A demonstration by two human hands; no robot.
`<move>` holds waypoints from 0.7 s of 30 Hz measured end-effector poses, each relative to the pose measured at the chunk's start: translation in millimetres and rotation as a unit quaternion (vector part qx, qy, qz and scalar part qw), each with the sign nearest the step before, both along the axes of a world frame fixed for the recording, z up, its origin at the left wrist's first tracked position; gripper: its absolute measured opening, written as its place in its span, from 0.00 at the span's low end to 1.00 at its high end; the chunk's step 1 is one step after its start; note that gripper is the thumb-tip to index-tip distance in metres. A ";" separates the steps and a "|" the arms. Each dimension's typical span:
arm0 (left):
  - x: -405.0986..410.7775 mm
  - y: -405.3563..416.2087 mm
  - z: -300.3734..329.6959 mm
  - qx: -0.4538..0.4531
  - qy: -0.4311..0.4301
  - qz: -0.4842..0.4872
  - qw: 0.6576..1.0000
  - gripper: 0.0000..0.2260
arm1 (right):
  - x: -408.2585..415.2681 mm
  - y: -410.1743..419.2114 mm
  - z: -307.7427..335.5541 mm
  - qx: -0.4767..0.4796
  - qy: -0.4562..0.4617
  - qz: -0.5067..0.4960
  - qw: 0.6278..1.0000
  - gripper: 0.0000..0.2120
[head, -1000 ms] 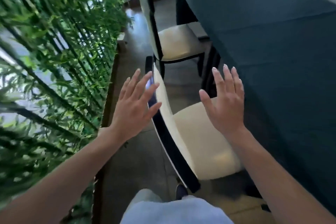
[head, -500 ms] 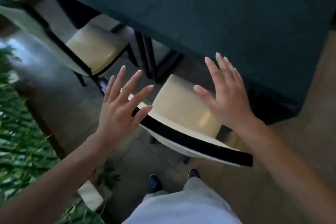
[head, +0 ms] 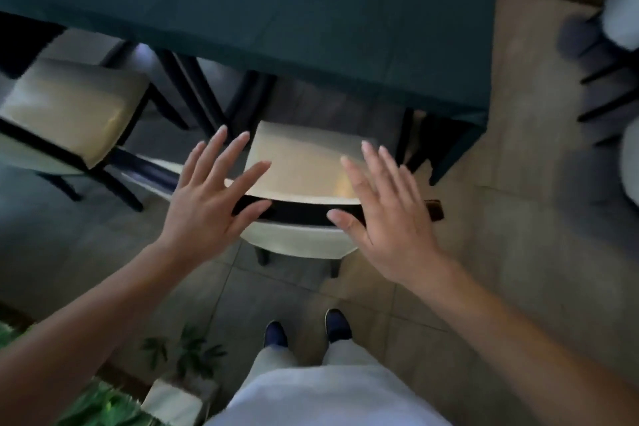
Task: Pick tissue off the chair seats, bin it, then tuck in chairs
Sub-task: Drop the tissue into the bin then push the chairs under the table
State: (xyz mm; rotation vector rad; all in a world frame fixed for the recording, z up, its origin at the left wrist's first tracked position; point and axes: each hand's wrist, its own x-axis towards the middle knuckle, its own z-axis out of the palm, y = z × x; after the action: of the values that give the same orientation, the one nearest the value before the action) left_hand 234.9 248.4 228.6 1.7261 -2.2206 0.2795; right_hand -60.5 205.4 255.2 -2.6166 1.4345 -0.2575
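A cream-seated chair (head: 304, 162) with a black top rail stands right in front of me, its seat bare and its front edge at the table's side. My left hand (head: 211, 197) hovers open over the left end of the backrest, fingers spread. Over the right end of the backrest my right hand (head: 387, 214) is also open, palm down. Neither hand clearly grips the rail. A second cream chair (head: 69, 107) stands to the left, pulled out from the table, its seat bare too. No tissue shows anywhere.
A table under a dark green cloth (head: 276, 10) fills the top of the view. More chairs (head: 619, 45) stand at the far right. Green plants and a small white planter (head: 173, 398) sit at the lower left. My feet are on the tiled floor.
I have turned from beside the chair to squarely behind it. Both hands stayed open and now sit over the two ends of the backrest.
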 end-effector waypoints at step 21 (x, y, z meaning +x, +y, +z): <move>49.3 2.4 -43.9 -0.152 0.024 -0.011 0.988 0.25 | 5.5 -1.4 -46.2 -0.247 0.036 -0.021 0.968 0.35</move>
State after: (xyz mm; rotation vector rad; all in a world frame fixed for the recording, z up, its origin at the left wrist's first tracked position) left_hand 284.2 250.9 184.7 1.5270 -2.0374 0.5349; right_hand -55.0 204.0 209.0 -3.0059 1.6243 -0.6007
